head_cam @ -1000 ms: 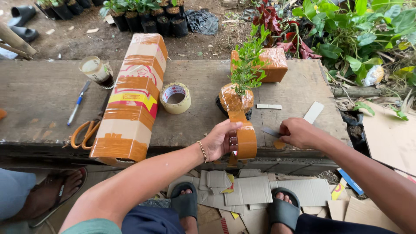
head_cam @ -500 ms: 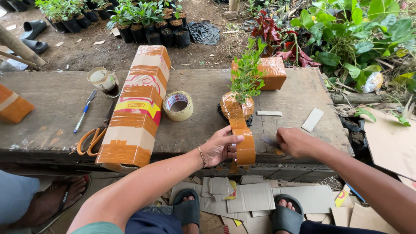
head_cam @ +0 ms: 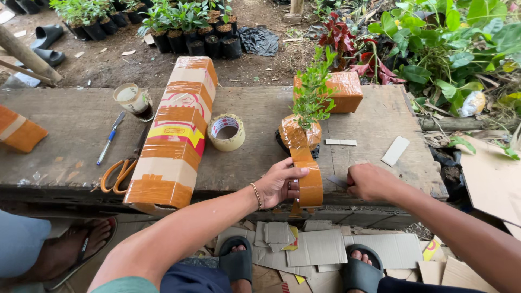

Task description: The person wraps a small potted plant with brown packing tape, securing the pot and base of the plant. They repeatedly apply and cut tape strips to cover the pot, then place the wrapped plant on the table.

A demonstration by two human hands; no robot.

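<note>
Under the left hand, its fingers closed on a brown tape roll, the roll's core is hidden; the right hand presses fisted beside it, grip unclear; left of them lies a long tape-banded carton.

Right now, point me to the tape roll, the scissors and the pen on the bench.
tape roll (head_cam: 226, 132), head view, on its near outer wall.
scissors (head_cam: 120, 172), head view, on the orange handle loops.
pen (head_cam: 110, 139), head view, on the middle of its blue barrel.

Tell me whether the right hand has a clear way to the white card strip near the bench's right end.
Probably yes: the right hand lies near the white card strip, only bare bench between.
</note>
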